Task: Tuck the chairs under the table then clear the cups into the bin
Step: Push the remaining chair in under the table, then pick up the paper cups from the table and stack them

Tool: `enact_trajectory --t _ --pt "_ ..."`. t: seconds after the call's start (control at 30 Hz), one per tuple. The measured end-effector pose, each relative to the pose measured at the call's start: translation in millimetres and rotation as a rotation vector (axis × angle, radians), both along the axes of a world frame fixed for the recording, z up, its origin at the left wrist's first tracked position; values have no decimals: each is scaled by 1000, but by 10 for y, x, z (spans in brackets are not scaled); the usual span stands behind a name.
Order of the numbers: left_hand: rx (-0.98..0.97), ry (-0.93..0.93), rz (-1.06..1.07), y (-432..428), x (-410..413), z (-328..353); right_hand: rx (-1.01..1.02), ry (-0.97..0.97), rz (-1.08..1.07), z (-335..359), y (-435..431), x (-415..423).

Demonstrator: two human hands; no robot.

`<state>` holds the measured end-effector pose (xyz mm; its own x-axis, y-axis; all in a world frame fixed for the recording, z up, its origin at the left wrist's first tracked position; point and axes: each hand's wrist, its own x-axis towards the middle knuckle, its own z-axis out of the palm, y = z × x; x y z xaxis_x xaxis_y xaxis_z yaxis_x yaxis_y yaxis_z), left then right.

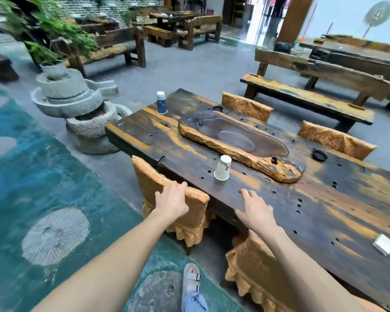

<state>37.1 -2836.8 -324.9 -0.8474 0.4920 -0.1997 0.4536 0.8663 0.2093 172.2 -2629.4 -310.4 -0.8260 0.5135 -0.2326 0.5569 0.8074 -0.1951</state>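
At far left, teal patterned floor [32, 176] and stacked stone basins [77, 104] beside the dark plank table [313, 210]. Blue cup [161, 105] upturned on its far left corner. Left grip [172, 198] wide, palm on a chair [149, 176] back close against the table. White cup [223, 167] upturned near a carved tray [234, 143]. Right grip [257, 210] wide, flat on the table edge. Rough benches [306, 97] beyond.

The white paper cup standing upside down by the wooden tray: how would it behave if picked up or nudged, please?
The white paper cup probably weighs little and would crush if squeezed, being thin paper. Inverted on its wide rim, it likely slides across the table rather than tipping.
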Motion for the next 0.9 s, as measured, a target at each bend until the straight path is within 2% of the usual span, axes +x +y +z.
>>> enact_trajectory --t 0.27,0.37,0.6,0.9 --pt "60 -59 106 280 -767 -186 6 16 65 -187 516 -1094" --pt "90 -177 152 583 -1081 -279 -45 1 54 -345 767 -1533" --pt "309 -550 395 1328 -1741 -633 -143 1 15 -830 1342 -2323" --pt "314 -727 548 1563 -2128 -1010 -207 -22 -7 -1386 1750 -2893"
